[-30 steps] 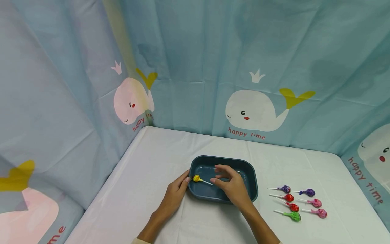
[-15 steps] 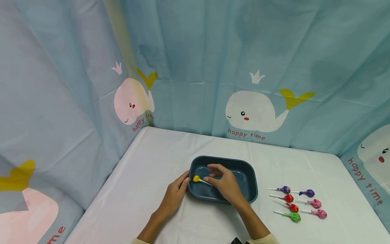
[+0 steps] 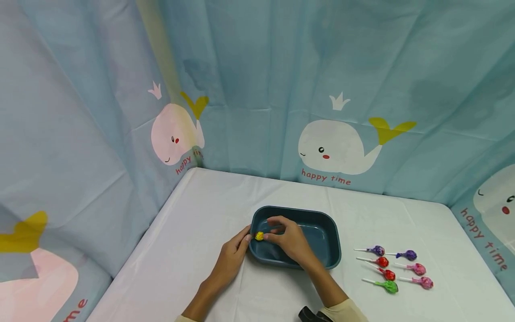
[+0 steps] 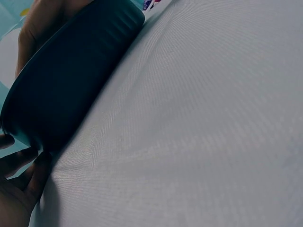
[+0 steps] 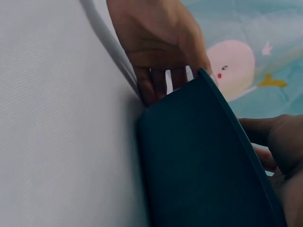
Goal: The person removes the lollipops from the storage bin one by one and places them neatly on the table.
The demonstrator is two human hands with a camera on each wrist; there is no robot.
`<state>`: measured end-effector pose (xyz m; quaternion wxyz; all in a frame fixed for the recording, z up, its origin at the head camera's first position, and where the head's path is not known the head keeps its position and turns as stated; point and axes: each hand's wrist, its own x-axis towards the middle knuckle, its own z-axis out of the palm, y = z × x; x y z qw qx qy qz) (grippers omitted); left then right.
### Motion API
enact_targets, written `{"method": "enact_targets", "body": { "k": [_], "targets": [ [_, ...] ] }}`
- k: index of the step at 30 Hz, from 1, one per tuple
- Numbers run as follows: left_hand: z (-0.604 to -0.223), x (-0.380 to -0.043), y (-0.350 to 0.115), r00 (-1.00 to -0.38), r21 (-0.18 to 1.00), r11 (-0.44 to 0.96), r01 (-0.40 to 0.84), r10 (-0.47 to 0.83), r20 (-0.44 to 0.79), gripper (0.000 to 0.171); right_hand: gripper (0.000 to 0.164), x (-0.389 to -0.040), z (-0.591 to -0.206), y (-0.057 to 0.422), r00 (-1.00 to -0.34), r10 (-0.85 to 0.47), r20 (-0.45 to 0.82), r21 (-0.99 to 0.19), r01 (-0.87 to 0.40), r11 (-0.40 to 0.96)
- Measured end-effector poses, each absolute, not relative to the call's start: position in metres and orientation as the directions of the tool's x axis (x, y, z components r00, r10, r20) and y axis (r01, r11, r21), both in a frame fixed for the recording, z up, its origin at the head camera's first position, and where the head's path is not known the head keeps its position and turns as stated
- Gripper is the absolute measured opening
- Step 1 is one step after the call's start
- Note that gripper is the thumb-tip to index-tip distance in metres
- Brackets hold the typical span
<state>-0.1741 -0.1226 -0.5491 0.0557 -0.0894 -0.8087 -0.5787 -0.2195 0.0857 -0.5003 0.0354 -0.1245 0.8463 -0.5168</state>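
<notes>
A dark blue tray with rounded corners stands on the white cloth. My left hand holds its left end, thumb at the rim and fingers against the outer wall; the left wrist view shows those fingers on the tray's end. Inside the tray near that end lies a yellow-wrapped lollipop. My right hand reaches over the near side into the tray, its thumb tip right by the yellow candy head and its index finger apart above. The lollipop's stick is hidden behind the right hand.
Right of the tray, several lollipops lie on the cloth: purple, red, pink and green. A blue curtain with whale prints stands behind and at the sides. A black device sits by the right wrist.
My right hand has moved left inside the tray, over the lollipop's stick and up to its yellow head. The left hand, the tray and the yellow head have stayed in place.
</notes>
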Motion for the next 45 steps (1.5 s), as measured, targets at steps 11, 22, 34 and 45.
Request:
{"method": "enact_targets", "body": {
  "k": [11, 22, 34, 45],
  "targets": [
    [-0.55, -0.175, -0.122, -0.977, 0.921, 0.325, 0.213, 0.068, 0.202, 0.043, 0.043, -0.227, -0.504, 0.075, -0.954, -0.292, 0.063, -0.854, -0.203, 0.479],
    [-0.551, -0.175, -0.122, -0.977, 0.915, 0.341, 0.214, 0.064, 0.205, 0.044, 0.04, -0.232, -0.51, 0.066, -0.944, -0.328, 0.034, -0.826, -0.211, 0.522],
    [-0.551, -0.175, -0.121, -0.975, 0.918, 0.329, 0.223, 0.064, 0.214, 0.044, 0.029, -0.23, -0.51, 0.057, -0.921, -0.386, 0.057, -0.749, -0.295, 0.593],
    [-0.549, -0.175, -0.121, -0.975, 0.912, 0.343, 0.223, 0.061, 0.215, 0.044, 0.015, -0.232, -0.512, 0.059, -0.903, -0.422, 0.081, -0.709, -0.35, 0.612]
  ]
}}
